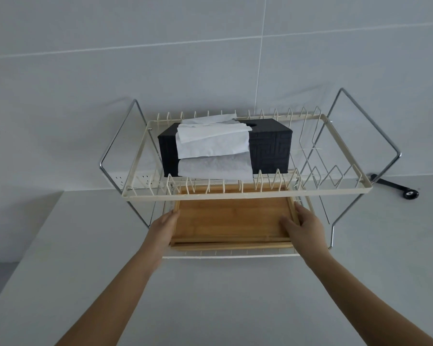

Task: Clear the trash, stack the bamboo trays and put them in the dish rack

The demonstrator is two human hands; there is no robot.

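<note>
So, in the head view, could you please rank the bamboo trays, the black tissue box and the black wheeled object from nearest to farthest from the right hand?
1. Bamboo trays: lower rack tier, touching the right hand.
2. Black tissue box: upper tier, up and left.
3. Black wheeled object: on the counter, far right by the wall.

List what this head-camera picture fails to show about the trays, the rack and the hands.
- Bamboo trays: far end hidden under the dish rack top shelf; count unclear.
- Left hand: fingertips hidden behind the tray edge.
- Right hand: its grip underneath is hidden.
- Black object: too small to identify.
</note>
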